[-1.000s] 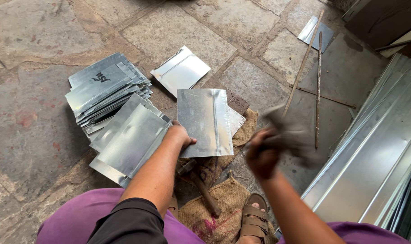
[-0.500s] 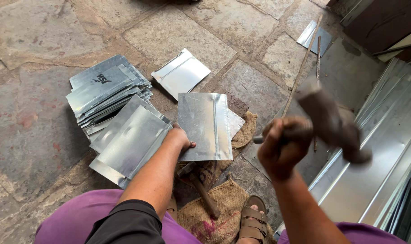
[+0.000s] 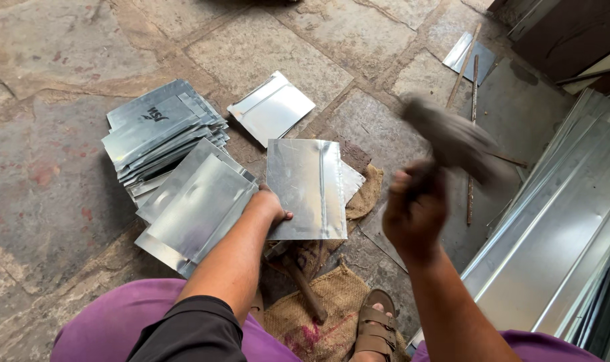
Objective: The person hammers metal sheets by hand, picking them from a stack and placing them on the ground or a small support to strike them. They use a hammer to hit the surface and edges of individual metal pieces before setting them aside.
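My left hand point(image 3: 270, 205) presses down on the near left corner of a shiny rectangular metal sheet point(image 3: 308, 184) that lies flat over a block on the stone floor. My right hand point(image 3: 415, 211) is raised to the right of the sheet, gripping a wooden mallet point(image 3: 452, 137) whose thick head is blurred in the air above the sheet's right side. The sheet has a folded strip along its right edge.
A stack of similar sheets point(image 3: 161, 131) and more loose sheets point(image 3: 194, 214) lie to the left; one folded sheet point(image 3: 271, 107) lies behind. Burlap sacking point(image 3: 322, 325) and a wooden handle point(image 3: 305, 288) sit by my sandalled foot point(image 3: 375, 332). Long metal channels point(image 3: 560, 248) run along the right.
My right hand has swung the mallet from low at the right up and over toward the sheet. My left hand has stayed on the sheet.
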